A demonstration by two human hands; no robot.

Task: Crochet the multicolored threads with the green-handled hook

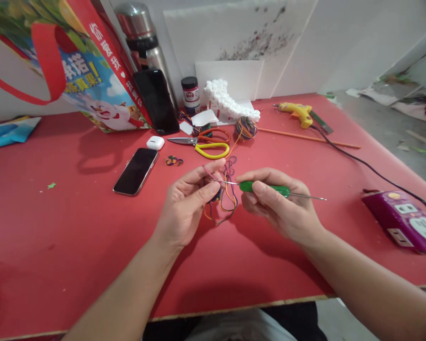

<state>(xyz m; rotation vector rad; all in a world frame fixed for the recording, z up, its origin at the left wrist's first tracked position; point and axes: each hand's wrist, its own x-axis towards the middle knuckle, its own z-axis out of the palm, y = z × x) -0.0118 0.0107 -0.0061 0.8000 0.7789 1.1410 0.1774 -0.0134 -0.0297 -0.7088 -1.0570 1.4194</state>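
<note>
My right hand (280, 201) is closed round the green handle of a crochet hook (246, 186), whose thin metal shaft sticks out at both ends. Its left tip reaches to the fingers of my left hand (190, 201). Between thumb and fingers, that hand pinches a small dark piece of crochet work (216, 195), mostly covered by the fingers. A pink strand runs over the left index finger. Loose multicoloured yarn (230, 201) hangs in loops between the hands and leads back to a yarn ball (245, 128).
Scissors (213, 149), a phone (136, 171), a white earphone case (155, 142) and a small crocheted piece (173, 161) lie beyond my hands. A second phone (158, 102) leans on a steel flask (137, 21). Rightward are a glue gun (298, 112), its cord and a purple power socket (403, 220).
</note>
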